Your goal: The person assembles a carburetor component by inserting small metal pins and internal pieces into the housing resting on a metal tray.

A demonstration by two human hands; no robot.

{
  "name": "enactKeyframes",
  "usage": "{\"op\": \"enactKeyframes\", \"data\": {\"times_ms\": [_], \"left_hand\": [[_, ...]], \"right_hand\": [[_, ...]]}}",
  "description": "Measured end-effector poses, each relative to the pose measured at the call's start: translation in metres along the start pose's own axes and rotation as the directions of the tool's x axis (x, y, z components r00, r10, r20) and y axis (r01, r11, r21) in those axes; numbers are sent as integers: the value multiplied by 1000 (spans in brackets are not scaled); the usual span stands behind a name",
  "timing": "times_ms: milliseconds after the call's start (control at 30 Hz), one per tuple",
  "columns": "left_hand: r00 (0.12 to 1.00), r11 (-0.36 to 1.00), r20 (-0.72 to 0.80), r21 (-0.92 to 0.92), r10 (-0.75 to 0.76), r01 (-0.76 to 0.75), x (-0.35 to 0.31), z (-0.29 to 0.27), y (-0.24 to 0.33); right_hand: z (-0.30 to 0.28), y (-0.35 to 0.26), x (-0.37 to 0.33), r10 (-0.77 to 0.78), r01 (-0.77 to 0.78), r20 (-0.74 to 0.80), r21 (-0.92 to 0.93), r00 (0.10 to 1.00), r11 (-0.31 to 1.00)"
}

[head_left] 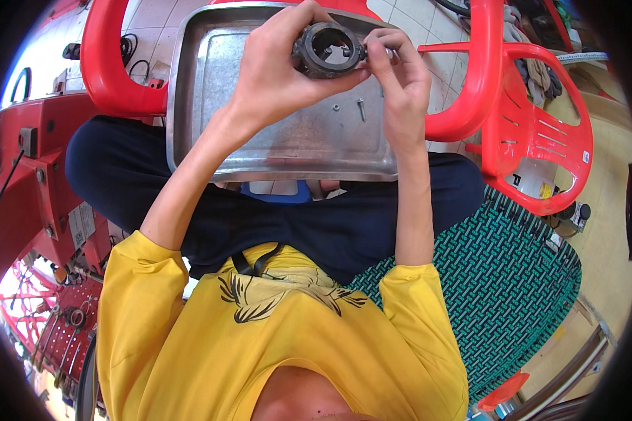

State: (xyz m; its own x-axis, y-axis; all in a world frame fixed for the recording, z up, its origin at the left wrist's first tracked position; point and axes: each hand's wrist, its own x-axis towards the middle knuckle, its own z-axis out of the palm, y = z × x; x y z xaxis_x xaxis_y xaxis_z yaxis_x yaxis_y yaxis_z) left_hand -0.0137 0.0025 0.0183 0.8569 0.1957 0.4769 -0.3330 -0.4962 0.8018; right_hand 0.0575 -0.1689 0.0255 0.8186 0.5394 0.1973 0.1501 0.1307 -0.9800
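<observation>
My left hand (277,67) is closed round a dark, thick-walled metal ring (328,50), gripping it from the left and below, over the far part of the metal tray. The ring's open bore faces up, and small parts show inside it. At the ring's right side, my right hand (400,77) pinches with thumb and fingers curled; a bit of something small and shiny shows there, mostly hidden by the fingers. Below the ring, a bolt (361,109) and a small nut (336,107) lie loose in the tray.
The shallow metal tray (218,151) rests in front of my legs, between the arms of a red plastic chair (112,63). Another red chair (541,133) stands to the right, near a green woven seat (498,288). Red machinery (42,175) is at the left.
</observation>
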Motion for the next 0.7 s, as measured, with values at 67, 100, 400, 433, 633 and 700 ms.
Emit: {"op": "enactKeyframes", "data": {"times_ms": [67, 100, 400, 433, 633, 700], "left_hand": [[1000, 1000, -2, 4, -18, 18, 0, -1, -1], [999, 999, -4, 4, -37, 37, -1, -2, 0], [1000, 1000, 22, -13, -1, 1, -2, 2, 4], [1000, 1000, 26, -20, -7, 8, -3, 2, 5], [996, 996, -36, -18, 81, -82, -4, 6, -4], [999, 999, -2, -12, 46, -46, -2, 4, 1]], "right_hand": [[3, -4, -1, -13, 13, -14, 34, 1000, 999], [3, -3, 0, -31, 31, 0, 15, 1000, 999], [1, -1, -2, -22, 19, -86, -34, 996, 999], [-1, -4, -2, -19, 14, -86, -61, 996, 998], [-1, -4, -1, -102, 95, -83, -88, 991, 992], [-3, -4, 0, -76, 65, -69, -142, 995, 988]]}}
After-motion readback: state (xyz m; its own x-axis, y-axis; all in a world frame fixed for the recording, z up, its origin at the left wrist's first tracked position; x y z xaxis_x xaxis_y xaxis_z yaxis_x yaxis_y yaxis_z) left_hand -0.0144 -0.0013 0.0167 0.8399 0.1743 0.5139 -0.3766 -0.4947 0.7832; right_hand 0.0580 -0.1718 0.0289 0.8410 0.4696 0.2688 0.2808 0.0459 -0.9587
